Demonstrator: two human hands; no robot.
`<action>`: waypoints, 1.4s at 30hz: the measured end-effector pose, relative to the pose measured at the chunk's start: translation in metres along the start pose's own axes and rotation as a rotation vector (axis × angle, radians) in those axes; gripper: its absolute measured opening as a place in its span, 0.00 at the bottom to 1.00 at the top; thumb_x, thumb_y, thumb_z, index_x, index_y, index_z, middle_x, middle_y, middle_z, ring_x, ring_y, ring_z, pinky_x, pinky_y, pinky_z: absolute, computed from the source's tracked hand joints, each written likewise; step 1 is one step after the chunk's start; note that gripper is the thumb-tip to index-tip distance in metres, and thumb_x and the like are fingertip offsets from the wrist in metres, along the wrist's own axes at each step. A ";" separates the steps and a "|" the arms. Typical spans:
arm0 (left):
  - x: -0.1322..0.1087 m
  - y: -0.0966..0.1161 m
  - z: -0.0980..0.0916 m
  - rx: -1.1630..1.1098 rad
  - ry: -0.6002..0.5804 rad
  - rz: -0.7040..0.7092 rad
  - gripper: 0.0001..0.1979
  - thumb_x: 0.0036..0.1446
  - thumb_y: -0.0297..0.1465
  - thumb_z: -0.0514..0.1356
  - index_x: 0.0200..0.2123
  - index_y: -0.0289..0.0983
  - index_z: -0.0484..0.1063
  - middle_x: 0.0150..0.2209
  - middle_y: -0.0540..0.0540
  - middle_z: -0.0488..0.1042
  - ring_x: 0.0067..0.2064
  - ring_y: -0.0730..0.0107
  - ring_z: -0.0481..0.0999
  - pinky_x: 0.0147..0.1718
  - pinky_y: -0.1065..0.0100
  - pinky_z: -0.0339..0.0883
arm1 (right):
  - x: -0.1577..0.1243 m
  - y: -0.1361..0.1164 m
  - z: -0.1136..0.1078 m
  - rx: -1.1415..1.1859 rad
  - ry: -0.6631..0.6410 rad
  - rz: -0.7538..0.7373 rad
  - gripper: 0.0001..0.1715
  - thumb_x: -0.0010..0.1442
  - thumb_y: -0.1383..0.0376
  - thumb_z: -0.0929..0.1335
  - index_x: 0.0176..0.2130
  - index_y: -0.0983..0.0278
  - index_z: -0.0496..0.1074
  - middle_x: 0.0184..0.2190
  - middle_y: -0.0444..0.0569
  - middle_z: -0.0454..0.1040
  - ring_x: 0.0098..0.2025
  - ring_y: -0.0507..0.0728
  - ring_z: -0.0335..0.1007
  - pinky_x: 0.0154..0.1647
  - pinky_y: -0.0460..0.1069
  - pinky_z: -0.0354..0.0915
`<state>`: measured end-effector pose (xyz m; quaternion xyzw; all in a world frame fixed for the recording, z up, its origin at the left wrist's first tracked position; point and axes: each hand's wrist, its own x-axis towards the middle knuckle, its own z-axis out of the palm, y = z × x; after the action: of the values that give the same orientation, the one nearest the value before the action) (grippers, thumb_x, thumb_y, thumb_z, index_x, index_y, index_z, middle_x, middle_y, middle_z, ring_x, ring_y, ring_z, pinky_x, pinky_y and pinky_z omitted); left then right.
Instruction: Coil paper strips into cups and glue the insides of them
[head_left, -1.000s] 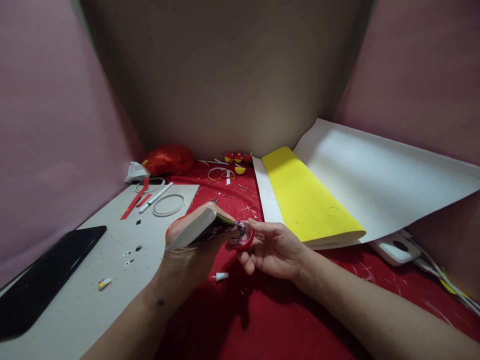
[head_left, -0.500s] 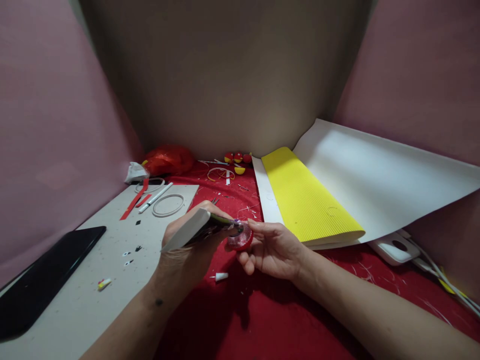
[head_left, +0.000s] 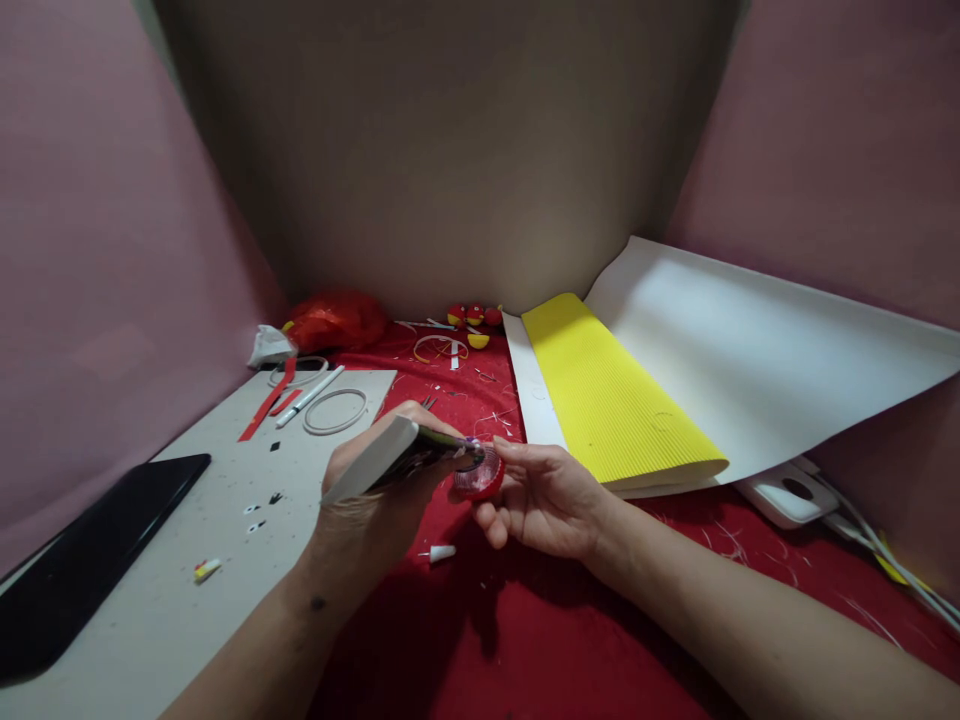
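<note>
My left hand [head_left: 401,470] is closed around a squeeze tube [head_left: 379,465], with a flat white end and a dark printed body. Its narrow end points right and meets a small round red piece [head_left: 480,478] with a ridged, pale inner face. Thumb and fingers of my right hand [head_left: 544,495] pinch that piece by its right edge. Below them on the red cloth lies a white cone-shaped cap [head_left: 442,553] with a thin pin sticking out. The exact contact between tube tip and red piece is hard to make out.
On the grey board [head_left: 300,540] at left are a black phone-like slab [head_left: 97,560], a white pen [head_left: 310,397], paper rings [head_left: 335,411] and red strips [head_left: 268,400]. Small red figures [head_left: 475,315] stand at the back. Yellow corrugated card [head_left: 615,400] and white sheets [head_left: 750,340] lie right.
The red piece has tilted slightly in my right hand, with its inner face turned a little more toward me. Both hands stay in nearly the same place.
</note>
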<state>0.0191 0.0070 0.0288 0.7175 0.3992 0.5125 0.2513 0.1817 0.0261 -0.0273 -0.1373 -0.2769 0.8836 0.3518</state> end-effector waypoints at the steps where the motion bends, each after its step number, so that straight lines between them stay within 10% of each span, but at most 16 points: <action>1: 0.000 0.000 0.000 -0.007 0.005 0.004 0.06 0.50 0.30 0.62 0.23 0.35 0.71 0.21 0.54 0.69 0.21 0.79 0.64 0.20 0.74 0.56 | 0.000 0.000 0.000 0.002 0.003 0.002 0.16 0.64 0.63 0.57 0.36 0.72 0.66 0.29 0.54 0.74 0.26 0.55 0.73 0.25 0.49 0.70; 42: 0.000 -0.001 0.000 0.091 0.059 -0.044 0.04 0.46 0.27 0.63 0.22 0.37 0.70 0.20 0.55 0.67 0.22 0.77 0.65 0.21 0.71 0.58 | -0.001 -0.001 0.000 0.048 -0.002 0.021 0.17 0.64 0.63 0.56 0.37 0.73 0.67 0.29 0.54 0.74 0.25 0.56 0.74 0.24 0.49 0.71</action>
<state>0.0183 0.0080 0.0280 0.7037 0.4452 0.5090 0.2179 0.1826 0.0263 -0.0267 -0.1311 -0.2544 0.8938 0.3453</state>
